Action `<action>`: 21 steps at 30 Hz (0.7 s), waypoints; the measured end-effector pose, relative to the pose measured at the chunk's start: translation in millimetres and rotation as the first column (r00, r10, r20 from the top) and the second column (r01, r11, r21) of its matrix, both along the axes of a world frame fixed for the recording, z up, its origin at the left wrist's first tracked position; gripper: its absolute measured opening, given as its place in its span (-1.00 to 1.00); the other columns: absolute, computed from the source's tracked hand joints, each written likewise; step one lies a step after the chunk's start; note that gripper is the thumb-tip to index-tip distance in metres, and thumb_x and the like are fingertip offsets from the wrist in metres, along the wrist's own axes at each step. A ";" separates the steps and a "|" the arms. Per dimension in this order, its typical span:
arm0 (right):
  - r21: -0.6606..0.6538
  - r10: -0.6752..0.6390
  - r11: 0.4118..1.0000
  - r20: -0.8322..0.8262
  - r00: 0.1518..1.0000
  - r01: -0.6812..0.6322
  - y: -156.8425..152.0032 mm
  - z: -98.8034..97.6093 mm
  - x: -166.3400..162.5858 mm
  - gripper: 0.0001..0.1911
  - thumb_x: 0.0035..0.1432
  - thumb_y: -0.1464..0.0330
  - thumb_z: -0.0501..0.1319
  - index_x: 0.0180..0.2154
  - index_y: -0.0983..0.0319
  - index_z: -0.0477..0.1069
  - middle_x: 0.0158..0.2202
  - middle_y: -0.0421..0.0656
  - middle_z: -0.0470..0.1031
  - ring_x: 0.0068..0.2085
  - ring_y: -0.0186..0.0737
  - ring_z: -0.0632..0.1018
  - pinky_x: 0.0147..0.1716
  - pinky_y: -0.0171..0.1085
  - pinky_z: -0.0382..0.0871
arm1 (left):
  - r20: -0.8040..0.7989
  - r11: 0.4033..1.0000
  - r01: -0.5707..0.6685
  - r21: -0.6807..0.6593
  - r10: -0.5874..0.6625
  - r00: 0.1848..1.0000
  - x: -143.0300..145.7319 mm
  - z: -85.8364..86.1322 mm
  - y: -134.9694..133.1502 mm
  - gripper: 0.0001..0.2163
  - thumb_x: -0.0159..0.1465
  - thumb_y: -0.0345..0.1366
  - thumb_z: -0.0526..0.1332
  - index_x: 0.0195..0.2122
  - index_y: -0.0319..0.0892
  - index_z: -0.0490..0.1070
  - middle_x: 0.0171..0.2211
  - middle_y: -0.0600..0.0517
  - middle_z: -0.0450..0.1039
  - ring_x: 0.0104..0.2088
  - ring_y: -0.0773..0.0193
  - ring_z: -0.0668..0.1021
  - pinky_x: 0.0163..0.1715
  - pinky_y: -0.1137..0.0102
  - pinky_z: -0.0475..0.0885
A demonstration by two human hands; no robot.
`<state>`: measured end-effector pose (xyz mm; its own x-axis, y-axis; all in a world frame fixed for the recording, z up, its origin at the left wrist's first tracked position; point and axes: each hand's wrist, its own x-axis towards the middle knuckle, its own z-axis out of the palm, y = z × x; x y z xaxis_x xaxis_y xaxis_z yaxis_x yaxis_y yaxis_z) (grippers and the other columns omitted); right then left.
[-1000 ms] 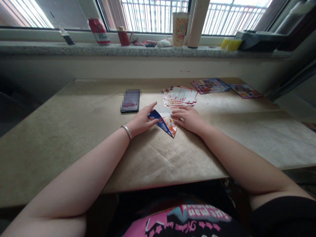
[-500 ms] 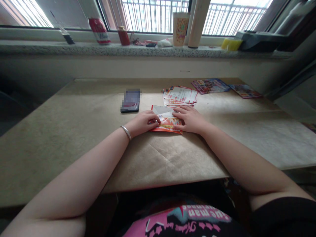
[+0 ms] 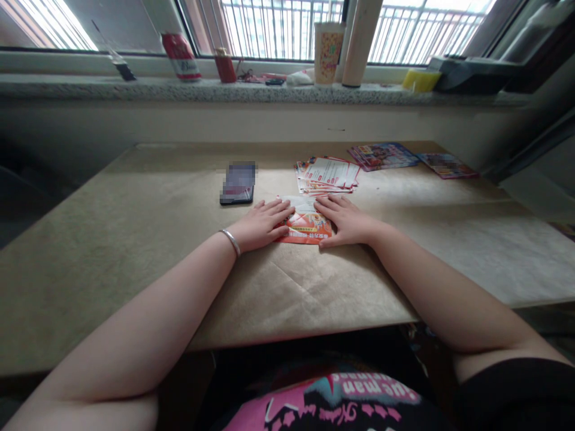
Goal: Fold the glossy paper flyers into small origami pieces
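Note:
A red-orange and white printed leaflet [image 3: 308,222] lies flat on the table in front of me, with creases across it. My left hand [image 3: 264,224] rests palm down over its left edge, fingers stretched out. On the opposite edge my right hand [image 3: 345,221] lies flat too, fingers spread and thumb low near the leaflet's bottom corner. Neither hand grips anything. Just beyond the leaflet is a loose, fanned pile of similar printed sheets [image 3: 331,172]. A silver bracelet [image 3: 230,241] circles my left wrist.
A dark phone [image 3: 238,182] lies left of the pile. Colourful booklets [image 3: 384,155] and another booklet [image 3: 447,165] sit at the table's back right. Along the windowsill stand a red can [image 3: 180,57], a red bottle [image 3: 225,66], a patterned cup [image 3: 329,54] and a yellow item [image 3: 421,80].
The leaflet's raised upper part has come down flat. My left fingers, earlier curled at its edge, are now stretched out on it, and my right hand has spread wider.

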<state>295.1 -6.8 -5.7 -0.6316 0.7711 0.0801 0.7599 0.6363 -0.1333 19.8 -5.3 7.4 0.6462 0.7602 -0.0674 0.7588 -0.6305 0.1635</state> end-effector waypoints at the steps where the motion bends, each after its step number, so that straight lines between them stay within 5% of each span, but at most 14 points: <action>1: -0.010 -0.005 1.000 0.002 1.000 0.005 0.1 0.0 0.4 0.16 -0.13 -0.25 0.25 0.35 0.28 0.07 0.40 0.09 0.02 0.37 0.34 0.05 0.31 0.18 -0.05 | 0.007 1.000 -0.001 -0.001 0.001 1.000 -0.9 -0.6 1.6 -0.48 0.40 -0.08 -0.09 0.35 -0.11 0.08 0.40 -0.10 -0.03 0.39 0.04 0.06 0.33 0.02 -0.06; 7: -0.002 0.018 1.000 -0.035 0.999 -0.018 2.7 5.4 8.8 0.06 -0.06 -0.16 0.29 0.34 0.23 0.10 0.40 0.03 0.04 0.39 0.25 0.01 0.33 0.16 -0.02 | 0.057 0.997 0.027 0.070 -0.031 0.998 -6.1 4.1 4.4 -0.51 0.36 -0.14 -0.03 0.26 -0.22 0.26 0.30 -0.13 0.21 0.28 0.09 0.28 0.29 0.21 0.13; 12: 0.122 0.160 0.981 -0.071 0.985 -0.150 7.5 11.2 15.7 -0.29 0.12 0.01 0.26 0.24 0.16 0.30 0.32 -0.07 0.24 0.38 0.13 0.06 0.33 0.13 0.01 | 0.010 0.980 -0.005 0.198 0.003 1.000 -6.0 10.7 -1.9 -0.57 0.34 -0.07 0.03 0.15 -0.09 0.42 0.08 -0.08 0.43 0.06 0.07 0.44 0.13 0.19 0.29; 21: 0.163 0.166 0.974 -0.052 0.985 -0.156 8.9 10.1 10.6 -0.54 0.27 0.20 0.14 0.11 0.28 0.45 0.20 -0.02 0.41 0.32 0.10 0.22 0.32 0.08 0.08 | -0.045 0.974 0.013 0.228 -0.003 0.999 -3.6 9.6 -7.8 -0.50 0.34 0.07 0.03 0.21 -0.04 0.34 0.08 -0.10 0.37 0.06 0.04 0.40 0.13 0.18 0.23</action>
<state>305.6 2.2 4.4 -0.7358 0.6342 0.2375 0.6390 0.7663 -0.0667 16.2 -13.1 17.0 0.6525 0.7537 0.0790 0.7569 -0.6532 -0.0191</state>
